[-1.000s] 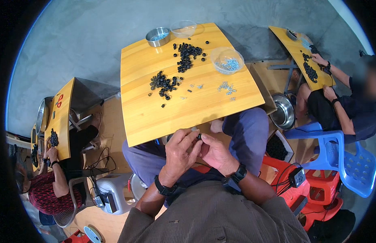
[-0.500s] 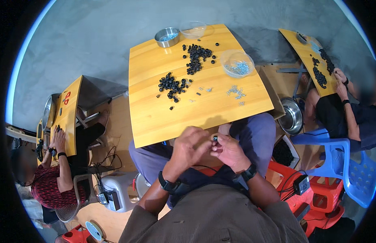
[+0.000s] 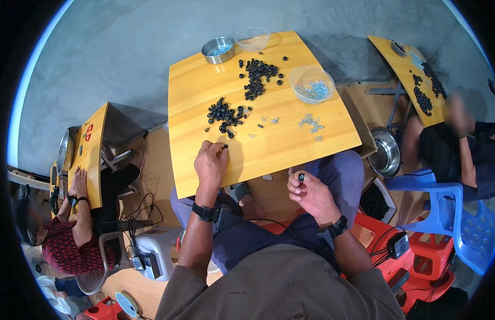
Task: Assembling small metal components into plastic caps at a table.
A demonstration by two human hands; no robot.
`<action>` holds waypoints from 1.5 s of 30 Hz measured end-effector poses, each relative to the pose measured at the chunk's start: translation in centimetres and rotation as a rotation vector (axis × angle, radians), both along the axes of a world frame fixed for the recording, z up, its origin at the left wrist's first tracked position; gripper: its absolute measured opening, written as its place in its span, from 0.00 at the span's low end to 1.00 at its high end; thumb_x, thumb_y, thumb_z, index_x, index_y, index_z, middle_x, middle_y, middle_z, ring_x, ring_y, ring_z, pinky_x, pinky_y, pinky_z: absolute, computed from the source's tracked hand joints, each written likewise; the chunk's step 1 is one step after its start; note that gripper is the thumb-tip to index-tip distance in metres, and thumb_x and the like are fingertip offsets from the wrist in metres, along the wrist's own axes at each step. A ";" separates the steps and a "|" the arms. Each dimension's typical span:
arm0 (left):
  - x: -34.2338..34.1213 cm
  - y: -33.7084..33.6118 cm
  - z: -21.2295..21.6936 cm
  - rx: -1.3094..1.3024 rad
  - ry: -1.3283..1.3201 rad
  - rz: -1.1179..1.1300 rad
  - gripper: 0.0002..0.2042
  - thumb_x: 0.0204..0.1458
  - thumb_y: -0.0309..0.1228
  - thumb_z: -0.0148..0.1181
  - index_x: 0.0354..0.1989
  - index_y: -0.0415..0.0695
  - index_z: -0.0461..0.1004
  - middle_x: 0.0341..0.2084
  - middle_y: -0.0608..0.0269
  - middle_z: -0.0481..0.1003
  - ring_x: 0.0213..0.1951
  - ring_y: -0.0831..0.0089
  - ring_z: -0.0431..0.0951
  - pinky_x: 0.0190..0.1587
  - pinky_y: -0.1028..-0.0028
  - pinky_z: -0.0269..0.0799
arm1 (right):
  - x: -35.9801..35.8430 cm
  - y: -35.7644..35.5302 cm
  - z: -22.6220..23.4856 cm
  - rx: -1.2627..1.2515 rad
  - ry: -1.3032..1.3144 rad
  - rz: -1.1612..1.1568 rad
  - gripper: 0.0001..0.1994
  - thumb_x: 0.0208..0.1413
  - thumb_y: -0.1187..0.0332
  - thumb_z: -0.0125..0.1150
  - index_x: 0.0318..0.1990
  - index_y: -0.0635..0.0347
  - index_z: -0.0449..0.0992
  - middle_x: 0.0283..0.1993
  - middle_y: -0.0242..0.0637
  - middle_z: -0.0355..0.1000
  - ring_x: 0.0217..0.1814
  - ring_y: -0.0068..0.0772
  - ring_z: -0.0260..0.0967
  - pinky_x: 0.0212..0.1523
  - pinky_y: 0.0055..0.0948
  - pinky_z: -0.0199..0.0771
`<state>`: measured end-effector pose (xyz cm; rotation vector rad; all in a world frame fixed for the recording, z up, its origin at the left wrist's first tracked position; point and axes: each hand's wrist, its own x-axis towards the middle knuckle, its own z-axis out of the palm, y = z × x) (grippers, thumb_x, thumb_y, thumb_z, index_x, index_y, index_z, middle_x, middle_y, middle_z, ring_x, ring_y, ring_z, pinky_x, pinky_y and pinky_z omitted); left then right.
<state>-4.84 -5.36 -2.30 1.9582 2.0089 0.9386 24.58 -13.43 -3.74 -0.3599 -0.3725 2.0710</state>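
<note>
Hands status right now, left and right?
Left hand: at a small black piece; can't tell whether it's gripped.
Right hand: closed, holding a black part.

No words, numbers or signs can be read. The black box (image 3: 400, 245), near the blue chair (image 3: 467, 250) and to its left in view, bears pale markings on its face — too small and blurred to make out.

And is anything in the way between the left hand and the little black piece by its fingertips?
Nothing that I can see: the left hand is right at the little black piece, though whether it grips it is hard to tell. The nearest pile of black pieces lies farther up the table, not between them.
</note>
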 end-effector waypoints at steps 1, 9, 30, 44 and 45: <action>0.0 -0.1 -0.1 0.024 -0.001 -0.024 0.09 0.49 0.27 0.66 0.38 0.39 0.81 0.31 0.53 0.76 0.34 0.55 0.79 0.38 0.62 0.75 | -0.5 0.0 0.2 0.002 -0.001 0.001 0.12 0.63 0.60 0.60 0.43 0.60 0.75 0.40 0.31 0.66 0.39 0.24 0.61 0.37 0.25 0.64; 3.4 -5.4 4.6 0.025 -0.248 -0.334 0.06 0.49 0.21 0.64 0.36 0.38 0.79 0.31 0.55 0.76 0.29 0.57 0.78 0.32 0.66 0.76 | -4.1 -0.1 1.3 -0.064 -0.180 0.017 0.13 0.66 0.62 0.58 0.50 0.61 0.77 0.46 0.31 0.74 0.45 0.21 0.67 0.40 0.23 0.68; 6.4 -9.0 6.1 0.289 -0.077 -0.559 0.12 0.44 0.22 0.70 0.38 0.41 0.78 0.32 0.59 0.75 0.30 0.60 0.79 0.30 0.66 0.75 | -4.8 -2.6 0.8 -0.058 -0.043 -0.027 0.12 0.68 0.66 0.55 0.51 0.61 0.76 0.49 0.36 0.76 0.49 0.30 0.73 0.45 0.31 0.76; 7.2 -9.8 5.6 0.055 -0.745 -0.491 0.08 0.52 0.19 0.66 0.41 0.38 0.80 0.38 0.59 0.76 0.37 0.72 0.79 0.39 0.74 0.76 | -4.7 -2.9 1.8 -0.073 0.020 -0.006 0.14 0.67 0.64 0.56 0.53 0.62 0.75 0.47 0.37 0.76 0.48 0.31 0.73 0.45 0.32 0.74; 7.3 -9.8 5.6 0.074 -0.751 -0.509 0.08 0.53 0.19 0.66 0.41 0.38 0.80 0.38 0.59 0.76 0.38 0.73 0.79 0.40 0.75 0.76 | -4.7 -2.9 1.8 -0.066 0.014 -0.004 0.14 0.67 0.64 0.57 0.53 0.62 0.76 0.46 0.37 0.76 0.48 0.30 0.73 0.44 0.31 0.74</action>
